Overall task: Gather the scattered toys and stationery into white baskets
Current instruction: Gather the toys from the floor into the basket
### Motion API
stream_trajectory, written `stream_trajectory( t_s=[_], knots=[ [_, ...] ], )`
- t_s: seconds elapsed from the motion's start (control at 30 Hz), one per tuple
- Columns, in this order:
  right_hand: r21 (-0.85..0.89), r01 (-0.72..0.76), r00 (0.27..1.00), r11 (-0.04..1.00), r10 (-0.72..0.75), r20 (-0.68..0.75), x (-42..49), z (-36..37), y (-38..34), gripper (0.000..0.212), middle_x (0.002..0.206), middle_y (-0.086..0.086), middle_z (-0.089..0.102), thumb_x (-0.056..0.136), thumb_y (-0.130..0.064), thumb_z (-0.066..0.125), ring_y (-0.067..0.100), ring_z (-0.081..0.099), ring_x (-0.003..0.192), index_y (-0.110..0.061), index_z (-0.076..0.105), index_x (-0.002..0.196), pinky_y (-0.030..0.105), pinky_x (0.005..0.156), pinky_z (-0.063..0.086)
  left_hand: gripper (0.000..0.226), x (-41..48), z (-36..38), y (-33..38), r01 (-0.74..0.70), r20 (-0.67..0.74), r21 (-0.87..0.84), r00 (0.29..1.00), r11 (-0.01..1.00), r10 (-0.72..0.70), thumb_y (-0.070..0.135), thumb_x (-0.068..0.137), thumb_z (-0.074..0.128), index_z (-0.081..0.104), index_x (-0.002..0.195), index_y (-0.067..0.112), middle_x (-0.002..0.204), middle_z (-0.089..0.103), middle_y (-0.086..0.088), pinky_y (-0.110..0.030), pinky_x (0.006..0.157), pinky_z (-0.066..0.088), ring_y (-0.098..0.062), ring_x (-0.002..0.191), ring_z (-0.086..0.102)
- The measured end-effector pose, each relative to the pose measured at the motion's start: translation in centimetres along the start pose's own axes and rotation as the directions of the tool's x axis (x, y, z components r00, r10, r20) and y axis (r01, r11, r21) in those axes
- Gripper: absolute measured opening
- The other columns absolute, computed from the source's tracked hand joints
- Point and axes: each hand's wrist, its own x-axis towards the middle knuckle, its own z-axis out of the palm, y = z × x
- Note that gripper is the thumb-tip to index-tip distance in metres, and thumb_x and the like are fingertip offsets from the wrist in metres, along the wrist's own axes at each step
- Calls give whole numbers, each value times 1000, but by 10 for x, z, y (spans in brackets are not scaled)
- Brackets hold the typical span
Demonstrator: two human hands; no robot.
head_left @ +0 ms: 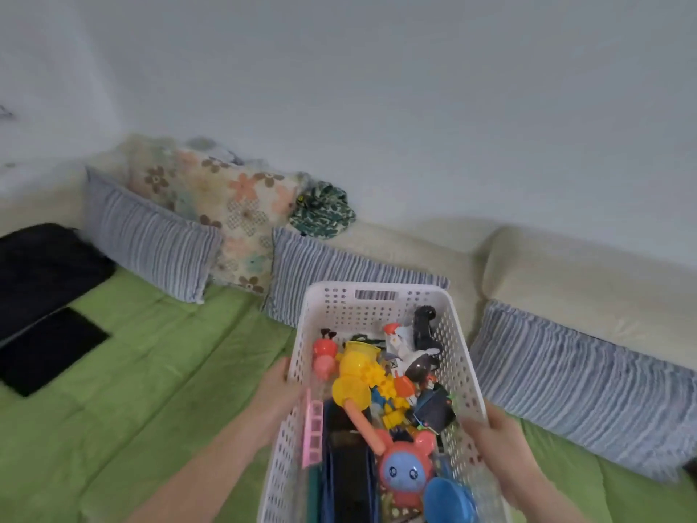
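Holding the white basket (341, 300) out in front of you, you have one hand on each long side. Your left hand (280, 394) clasps the left wall near the rim, and your right hand (495, 437) grips the right rim with the thumb lying over the edge. Both hands are closed on the basket, though blur hides the exact lie of the fingers.

From the head camera the basket looks well filled. A yellow toy (352, 371) sits in the middle, with a red-orange figure (325, 352) just beside it at the left wall. A white-and-orange figure (399, 344) and a black toy (424, 325) lie toward the far right corner. A pink ladder piece (313, 434) leans against the left wall. Nearer you are a pink toy with a blue face (403, 468) and a blue round piece (449, 500).

The basket hangs over a green blanket (151, 371). Beyond it, striped pillows (151, 251) and a floral cushion (234, 205) stand along a cream backrest (565, 269) — with a green patterned cloth (324, 209) on top and dark flat items (49, 296) at the left.
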Motion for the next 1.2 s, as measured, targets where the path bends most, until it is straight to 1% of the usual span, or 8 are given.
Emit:
stream_trajectory(
  t_s=[0.1, 0.2, 0.33, 0.6, 0.73, 0.87, 0.97, 1.2],
  knots=[
    [-5, 14, 999, 1000, -14, 44, 1, 20, -32, 16, 95, 27, 65, 88, 1, 52, 36, 63, 82, -2, 60, 102, 51, 81, 50, 50, -10, -34, 3, -18, -28, -21, 999, 1000, 18, -6, 81, 54, 42, 124, 17, 108, 58, -8, -50, 94, 48, -29, 104, 59],
    [-8, 45, 996, 999, -44, 77, -1, 45, -56, 16, 81, 20, 63, 87, 3, 52, 24, 53, 64, -2, 58, 101, 33, 58, 45, 62, -14, -66, 4, -40, -84, -69, 996, 997, 34, -11, 81, 50, 39, 134, 19, 118, 57, -11, -50, 94, 47, -31, 107, 58],
    [-15, 101, 985, 995, -98, 145, -5, 83, -90, 15, 67, 9, 56, 89, 5, 49, 17, 46, 54, -3, 56, 99, 23, 45, 36, 66, -17, -117, 5, -64, -92, -176, 995, 982, 48, -7, 84, 53, 39, 136, 31, 118, 60, -10, -49, 90, 49, -32, 103, 60],
    [-20, 90, 972, 996, -84, 221, -2, 193, -153, 14, 81, 21, 59, 88, 3, 46, 26, 52, 71, 2, 59, 94, 43, 62, 48, 56, 8, -240, 9, -91, -141, -237, 988, 967, 58, -3, 83, 57, 47, 128, 28, 117, 61, -11, -51, 90, 49, -34, 103, 60],
    [6, 82, 975, 997, -81, 206, -2, 241, -179, 14, 88, 31, 63, 90, 0, 47, 26, 53, 73, -5, 59, 88, 36, 60, 45, 56, 33, -296, 20, -124, -137, -232, 986, 965, 94, -3, 81, 61, 51, 128, 25, 109, 66, -15, -52, 87, 50, -38, 97, 64],
    [6, 94, 983, 996, -93, 160, 1, 267, -197, 15, 77, 18, 56, 89, 3, 44, 21, 48, 63, -2, 58, 92, 29, 55, 39, 48, 53, -321, 36, -154, -108, -231, 985, 961, 132, -12, 85, 46, 54, 117, 24, 100, 65, -11, -43, 74, 51, -31, 89, 63],
    [-34, 115, 982, 993, -108, 153, 8, 275, -210, 15, 71, 9, 54, 90, 2, 43, 13, 42, 53, -7, 55, 87, 22, 45, 36, 44, 61, -327, 47, -163, -76, -274, 986, 948, 147, -13, 76, 57, 59, 102, 23, 84, 69, -6, -34, 65, 48, -25, 76, 65],
    [-11, 182, 970, 983, -178, 168, 29, 290, -244, 18, 83, 3, 61, 95, -6, 41, 13, 53, 72, -15, 54, 87, 19, 55, 39, 48, 87, -345, 60, -140, -110, -275, 987, 951, 114, -15, 83, 47, 53, 114, 20, 100, 64, -14, -40, 76, 49, -33, 89, 61]
  ],
)
